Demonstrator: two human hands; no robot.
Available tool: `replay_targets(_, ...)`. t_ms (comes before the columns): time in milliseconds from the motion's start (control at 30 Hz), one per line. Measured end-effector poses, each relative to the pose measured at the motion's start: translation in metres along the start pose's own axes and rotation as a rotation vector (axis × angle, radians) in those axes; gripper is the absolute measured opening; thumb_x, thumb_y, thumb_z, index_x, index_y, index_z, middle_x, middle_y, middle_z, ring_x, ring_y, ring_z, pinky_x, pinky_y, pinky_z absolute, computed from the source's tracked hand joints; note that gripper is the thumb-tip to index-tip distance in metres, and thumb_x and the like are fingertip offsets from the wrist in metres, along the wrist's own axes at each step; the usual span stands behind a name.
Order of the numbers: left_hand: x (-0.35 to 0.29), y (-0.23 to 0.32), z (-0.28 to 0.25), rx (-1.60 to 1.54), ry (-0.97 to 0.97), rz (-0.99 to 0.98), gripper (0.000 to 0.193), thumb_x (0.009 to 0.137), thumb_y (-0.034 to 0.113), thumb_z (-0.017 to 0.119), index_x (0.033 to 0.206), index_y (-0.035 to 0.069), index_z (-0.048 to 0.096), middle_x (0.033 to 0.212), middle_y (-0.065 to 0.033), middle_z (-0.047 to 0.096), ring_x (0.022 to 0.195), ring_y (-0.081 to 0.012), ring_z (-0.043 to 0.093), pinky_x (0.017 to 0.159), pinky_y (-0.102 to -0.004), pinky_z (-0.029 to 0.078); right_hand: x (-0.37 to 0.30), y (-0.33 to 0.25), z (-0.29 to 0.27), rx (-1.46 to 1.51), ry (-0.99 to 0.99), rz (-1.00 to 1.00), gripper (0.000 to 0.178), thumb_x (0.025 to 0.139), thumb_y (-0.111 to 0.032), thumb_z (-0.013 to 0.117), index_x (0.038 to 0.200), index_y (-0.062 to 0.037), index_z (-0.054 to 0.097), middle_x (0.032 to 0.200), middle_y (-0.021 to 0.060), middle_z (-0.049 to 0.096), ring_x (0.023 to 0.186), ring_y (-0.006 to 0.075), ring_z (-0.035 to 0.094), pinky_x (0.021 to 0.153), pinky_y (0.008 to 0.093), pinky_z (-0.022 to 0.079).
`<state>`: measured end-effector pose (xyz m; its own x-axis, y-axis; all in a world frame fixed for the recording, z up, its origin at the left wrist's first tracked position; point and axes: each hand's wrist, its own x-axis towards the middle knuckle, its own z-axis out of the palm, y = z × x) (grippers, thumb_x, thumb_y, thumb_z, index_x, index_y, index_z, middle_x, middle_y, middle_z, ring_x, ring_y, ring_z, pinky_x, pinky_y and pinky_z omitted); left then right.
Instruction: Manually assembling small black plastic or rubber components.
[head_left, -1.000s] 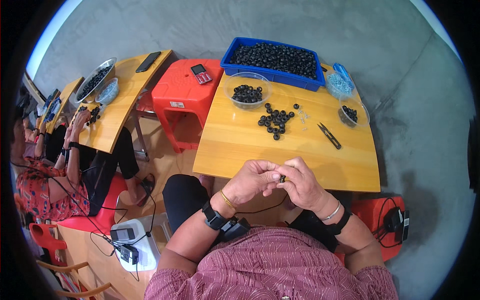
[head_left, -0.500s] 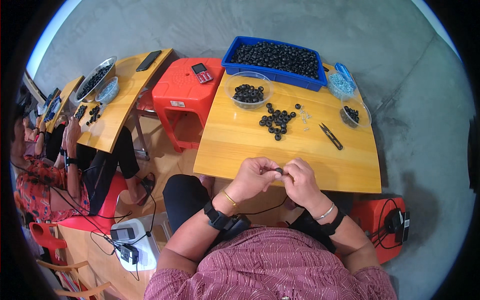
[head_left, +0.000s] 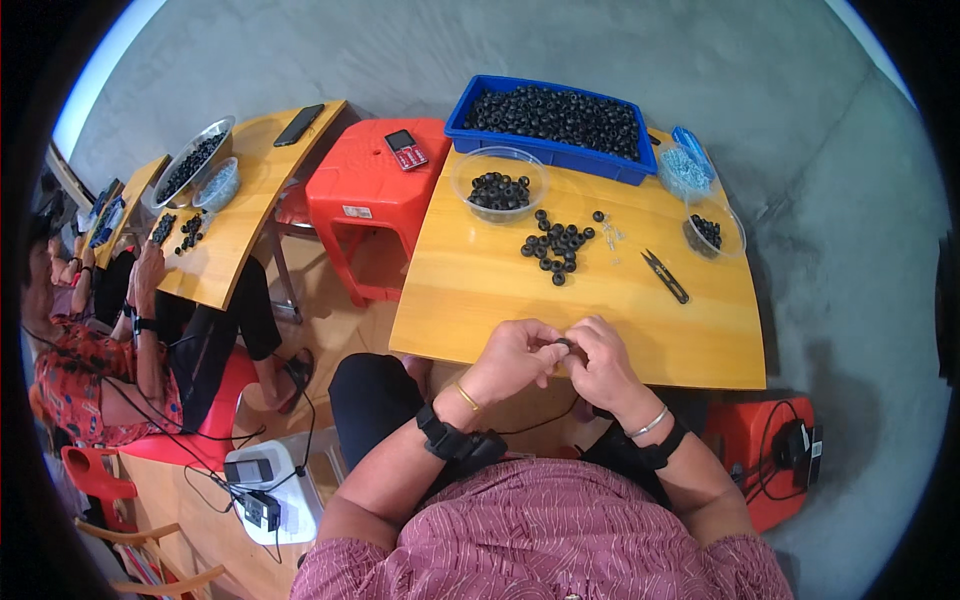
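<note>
Just over the table's near edge, my left hand [head_left: 520, 352] and my right hand [head_left: 602, 358] meet, fingertips pinched together. Between them sits a small round black bead [head_left: 563, 344], partly covered by the fingers. Beyond my hands, a loose pile of black beads [head_left: 553, 246] lies on the wooden table [head_left: 470, 310]. Several tiny clear pieces [head_left: 612, 236] are scattered to the right of that pile. Black thread snips [head_left: 665, 277] rest further right.
A blue tray [head_left: 550, 150] full of black beads stands at the far edge. Clear bowls hold black beads [head_left: 499, 190] and pale blue pieces [head_left: 684, 170]; another small bowl [head_left: 706, 232] holds black beads. Left are a red stool [head_left: 365, 175] with a phone [head_left: 406, 150], and a person [head_left: 110, 370] at another table.
My hands stay together around the bead, with slight finger movement; my left fingers have shifted a little. The whole view has moved slightly. The things on the table lie as before.
</note>
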<state>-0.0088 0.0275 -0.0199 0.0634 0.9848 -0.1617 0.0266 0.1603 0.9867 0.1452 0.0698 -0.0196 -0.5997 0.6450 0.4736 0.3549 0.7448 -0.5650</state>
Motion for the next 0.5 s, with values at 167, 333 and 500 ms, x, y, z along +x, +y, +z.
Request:
replay_targets(167,-0.008,-0.002,-0.001,-0.645,-0.162,-0.079,0.010,0.082,0.009,0.058,0.087,0.001,0.055,0.073,-0.0050,0.057,0.059,-0.0098,0.053,0.051,-0.0206,0.046,0.008,-0.024,-0.029,-0.100,-0.062,-0.085,0.016,0.063,0.004,0.053,0.078,-0.0001,0.049,0.075,0.0124,0.049,0.074,0.0292,0.051,0.061,0.0363,0.044)
replay_targets(333,-0.008,-0.001,0.003,-0.782,-0.220,-0.056,0.010,0.083,0.011,0.056,0.087,0.002,0.055,0.074,-0.0056,0.057,0.061,-0.0112,0.055,0.052,-0.0215,0.046,0.005,-0.036,-0.035,-0.285,-0.120,-0.119,0.017,0.064,0.004,0.052,0.080,-0.0003,0.049,0.077,0.0132,0.050,0.074,0.0296,0.052,0.061,0.0360,0.045)
replay_targets(500,-0.006,-0.003,0.011,-0.797,-0.165,-0.016,0.011,0.085,0.012,0.052,0.087,0.002,0.055,0.073,-0.0056,0.057,0.062,-0.0112,0.054,0.055,-0.0223,0.046,0.001,-0.035,-0.024,-0.257,-0.004,-0.084,0.019,0.064,0.003,0.052,0.083,-0.0007,0.050,0.075,0.0127,0.049,0.071,0.0296,0.052,0.061,0.0365,0.045)
